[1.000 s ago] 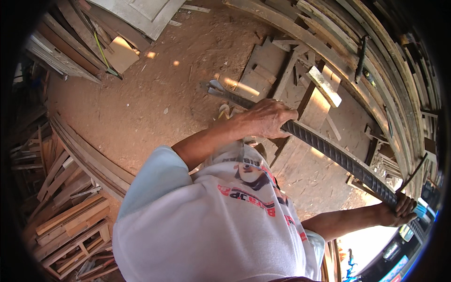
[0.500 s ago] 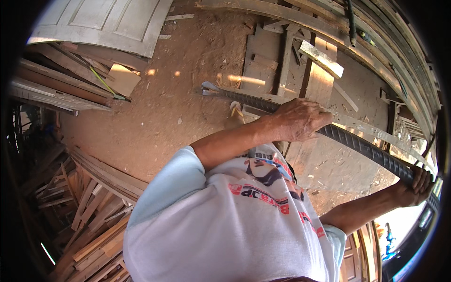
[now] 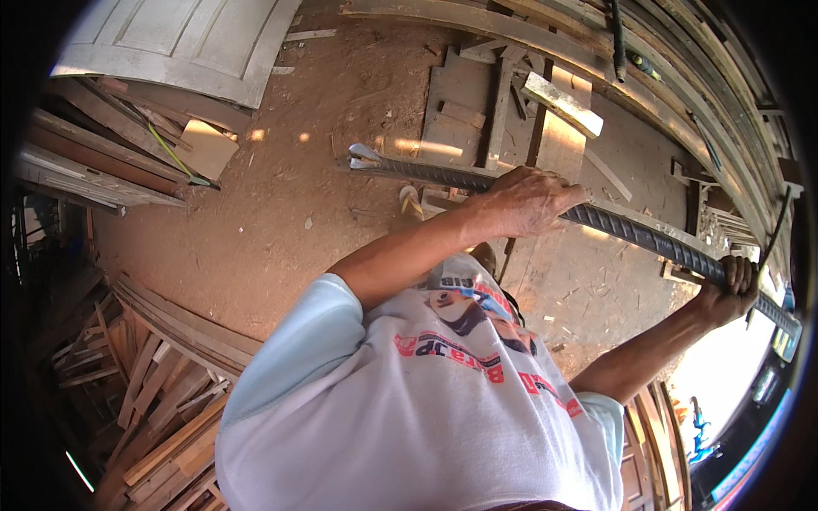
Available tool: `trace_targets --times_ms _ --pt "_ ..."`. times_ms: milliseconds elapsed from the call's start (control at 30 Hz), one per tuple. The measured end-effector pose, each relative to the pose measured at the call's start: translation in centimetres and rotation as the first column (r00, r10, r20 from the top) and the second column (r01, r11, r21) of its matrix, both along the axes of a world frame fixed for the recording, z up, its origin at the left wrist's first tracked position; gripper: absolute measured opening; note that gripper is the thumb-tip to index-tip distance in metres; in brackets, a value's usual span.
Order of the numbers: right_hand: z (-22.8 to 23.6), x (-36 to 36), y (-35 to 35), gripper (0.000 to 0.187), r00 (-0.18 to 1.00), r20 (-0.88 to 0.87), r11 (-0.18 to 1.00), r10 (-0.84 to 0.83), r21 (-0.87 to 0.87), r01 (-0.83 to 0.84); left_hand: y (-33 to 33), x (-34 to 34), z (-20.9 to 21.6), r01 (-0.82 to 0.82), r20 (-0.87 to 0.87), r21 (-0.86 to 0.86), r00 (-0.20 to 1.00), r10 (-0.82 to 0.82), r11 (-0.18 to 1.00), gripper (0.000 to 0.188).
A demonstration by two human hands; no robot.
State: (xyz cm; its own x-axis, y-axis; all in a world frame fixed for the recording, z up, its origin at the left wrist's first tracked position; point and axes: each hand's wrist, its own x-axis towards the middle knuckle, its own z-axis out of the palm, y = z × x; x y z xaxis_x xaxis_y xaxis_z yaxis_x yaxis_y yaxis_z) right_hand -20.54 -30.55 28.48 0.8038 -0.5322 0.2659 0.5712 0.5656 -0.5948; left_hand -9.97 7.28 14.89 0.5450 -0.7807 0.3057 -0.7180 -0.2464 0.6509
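A long, dark ribbed steel pry bar (image 3: 656,243), like thick rebar, slants across in front of me. Its pale, flattened far-left tip (image 3: 365,157) is split like a claw. My left hand (image 3: 538,203) is closed around the middle of the bar, knuckles up. Farther right, my right hand (image 3: 736,288) wraps its fingers round the bar near its right end. That end continues past the fist toward the picture's rim. The claw tip appears over the dirt floor; whether it touches anything there I cannot tell.
Beyond the bar lie boards (image 3: 567,128) and a short light wood block (image 3: 562,104). Long timbers (image 3: 665,85) are stacked along the far right. A panelled white door (image 3: 183,43) stands at far left, above stacked planks. Scrap wood (image 3: 162,383) piles at near left. My sandalled foot (image 3: 411,203) shows below the bar.
My right hand and the bar's right end have moved away from me, so the bar slants less. Both hands keep their grip. The whole view has shifted slightly.
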Motion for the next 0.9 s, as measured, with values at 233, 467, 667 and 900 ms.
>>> trace_targets --times_ms 233,467,667,900 --pt "-9.0 -1.5 -2.3 0.034 0.997 -0.021 0.983 -0.072 0.17 0.075 -2.3 -0.7 -2.6 0.092 -0.056 0.194 0.995 -0.083 0.977 0.038" --pt "-23.4 -10.4 -3.7 0.029 0.985 -0.133 0.881 -0.112 0.445 0.16 -2.0 -2.7 -6.9 0.132 0.013 0.102 0.991 -0.134 0.986 0.057" --pt "-30.4 -14.5 0.9 0.026 0.92 -0.316 0.742 -0.231 0.555 0.377 10.7 0.9 1.8 -0.608 0.05 -0.096 0.788 0.614 0.788 0.039" --pt "-35.5 -17.0 4.1 0.015 0.855 -0.441 0.575 -0.275 0.637 0.513 24.6 3.9 -4.1 -0.668 -0.473 0.293 0.52 0.711 0.684 0.042"
